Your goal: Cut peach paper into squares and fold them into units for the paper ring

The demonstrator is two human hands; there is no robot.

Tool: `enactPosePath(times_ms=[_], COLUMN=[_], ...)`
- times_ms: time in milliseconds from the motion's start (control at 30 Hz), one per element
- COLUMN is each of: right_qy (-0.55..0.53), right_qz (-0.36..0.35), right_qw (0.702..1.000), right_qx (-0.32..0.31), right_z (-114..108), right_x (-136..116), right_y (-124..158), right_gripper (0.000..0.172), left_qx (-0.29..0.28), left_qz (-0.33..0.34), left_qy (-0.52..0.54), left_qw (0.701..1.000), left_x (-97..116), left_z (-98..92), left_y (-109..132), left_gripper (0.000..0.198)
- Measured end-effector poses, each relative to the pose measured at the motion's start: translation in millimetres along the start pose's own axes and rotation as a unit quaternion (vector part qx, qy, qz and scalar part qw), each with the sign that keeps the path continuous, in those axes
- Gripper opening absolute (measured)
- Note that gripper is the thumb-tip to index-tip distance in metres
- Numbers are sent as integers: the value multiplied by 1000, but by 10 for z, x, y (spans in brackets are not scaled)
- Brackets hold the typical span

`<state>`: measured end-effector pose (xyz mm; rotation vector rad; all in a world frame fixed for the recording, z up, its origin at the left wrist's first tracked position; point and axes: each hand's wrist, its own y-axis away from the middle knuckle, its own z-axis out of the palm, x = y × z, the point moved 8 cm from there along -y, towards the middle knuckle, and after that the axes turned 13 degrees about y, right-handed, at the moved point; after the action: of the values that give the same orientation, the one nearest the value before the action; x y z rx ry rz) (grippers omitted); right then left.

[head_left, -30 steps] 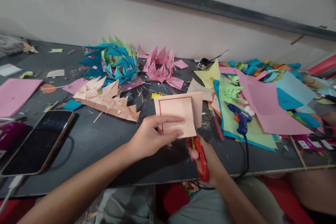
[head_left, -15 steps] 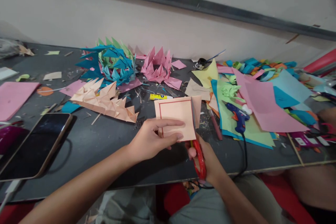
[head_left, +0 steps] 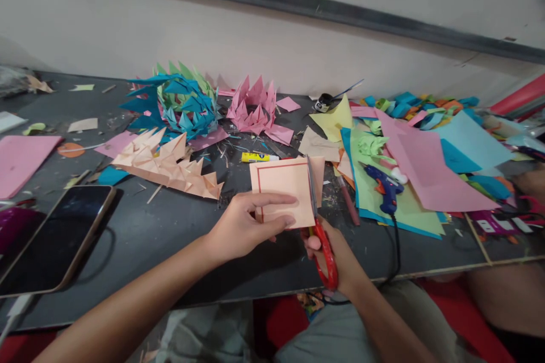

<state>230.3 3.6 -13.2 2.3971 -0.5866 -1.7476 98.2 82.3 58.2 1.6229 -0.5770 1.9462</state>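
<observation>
Pinched between the thumb and fingers of my left hand (head_left: 242, 221) is a peach sheet of paper (head_left: 283, 181) with a dark red line along its top and left sides. My right hand (head_left: 340, 258) grips the red handles of a pair of scissors (head_left: 327, 258). Their blades run upward along the right part of the sheet, and a strip of peach paper (head_left: 317, 178) shows to the right of them. Behind the sheet lies a yellow glue stick (head_left: 258, 157). A folded peach paper piece with points (head_left: 170, 164) rests to the left of my hands.
On the dark table (head_left: 187, 255) are a phone (head_left: 55, 238) at left and a blue glue gun (head_left: 387, 187) with its cord at right. Blue-green (head_left: 183, 102) and pink folded paper rings (head_left: 254, 108) stand behind. Coloured sheets (head_left: 430, 164) and an ink jar (head_left: 323, 103) lie to the right.
The scissors' handles have spread apart in my right hand and the blades show more along the paper. My left hand keeps its hold, and the view has shifted slightly.
</observation>
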Motion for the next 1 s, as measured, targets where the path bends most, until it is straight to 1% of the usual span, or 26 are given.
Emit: enactPosePath(times_ms=[67, 133, 167, 233, 300, 333, 400, 433, 500, 567, 667, 733, 800, 833, 900, 967, 1000], right_qy=[-2, -10, -23, -57, -83, -89, -92, -92, -87, -74, -45, -41, -49, -52, -59, -71, -81], right_qz=[2, -5, -16, -56, -98, -110, -116, -114, -110, -109, -102, -97, -97, -96, -91, -86, -86], right_qw=[1000, 1000, 999, 997, 992, 990, 987, 987, 989, 991, 993, 993, 992, 992, 991, 991, 989], right_qx=[-21, -24, -20, -9, 11, 27, 57, 62, 52, 34, 31, 43, 62, 68, 73, 80, 92], right_z=[25, 12, -10, -72, -165, -222, -323, -352, -360, -334, -330, -365, -427, -455, -488, -503, -516], right_x=[34, 8, -30, -141, -230, -245, -223, -203, -181, -200, -270, -303, -306, -295, -256, -222, -213], right_y=[-6, -5, -6, -12, -28, -40, -68, -79, -93, -89, -73, -69, -74, -79, -96, -110, -112], right_gripper=[16, 16, 18, 29, 38, 40, 37, 35, 32, 31, 31, 31, 31, 31, 30, 31, 32], left_qx=[-1, -3, -6, -25, -63, -91, -158, -191, -244, -267, -276, -272, -254, -237, -178, -110, -89], left_qz=[-5, -13, -21, -45, -83, -109, -165, -190, -223, -234, -209, -162, -98, -63, 0, 37, 44], left_qy=[-6, -8, -10, -15, -19, -24, -38, -46, -53, -54, -83, -117, -144, -153, -160, -158, -154], left_qw=[1000, 1000, 1000, 999, 994, 990, 973, 962, 942, 933, 934, 941, 951, 957, 971, 981, 983], left_x=[-6, -15, -25, -56, -111, -151, -240, -281, -337, -347, -295, -217, -121, -71, 20, 73, 83], left_z=[6, 13, 18, 42, 88, 122, 203, 243, 306, 330, 305, 260, 199, 164, 73, -14, -30], left_y=[-4, -12, -16, -25, -21, -8, 48, 87, 162, 199, 173, 107, 25, -15, -84, -117, -119], left_gripper=[27, 28, 29, 29, 29, 29, 30, 31, 31, 30, 28, 26, 23, 21, 21, 20, 20])
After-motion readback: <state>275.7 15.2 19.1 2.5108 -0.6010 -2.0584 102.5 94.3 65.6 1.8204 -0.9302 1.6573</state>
